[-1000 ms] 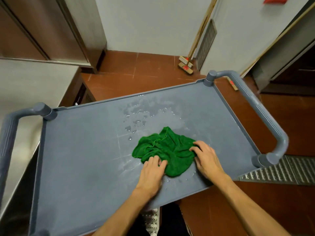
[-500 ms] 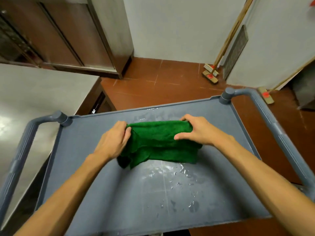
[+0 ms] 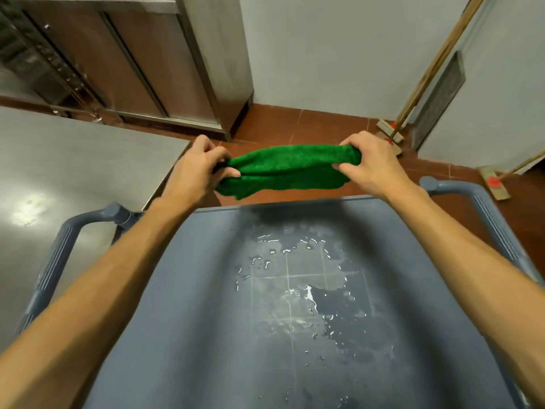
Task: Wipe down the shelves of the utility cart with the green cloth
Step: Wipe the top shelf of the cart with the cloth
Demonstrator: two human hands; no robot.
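Here, green cloth [image 3: 290, 170] stretched between left hand [image 3: 194, 172], right hand [image 3: 368, 166], above cart [image 3: 206, 290].

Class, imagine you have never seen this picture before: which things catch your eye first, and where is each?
The bright green cloth stands out, held up off the cart between the left hand and right hand. Below it, puddles of water glisten in the middle of the grey top shelf. A broom leans on the wall, upper right.
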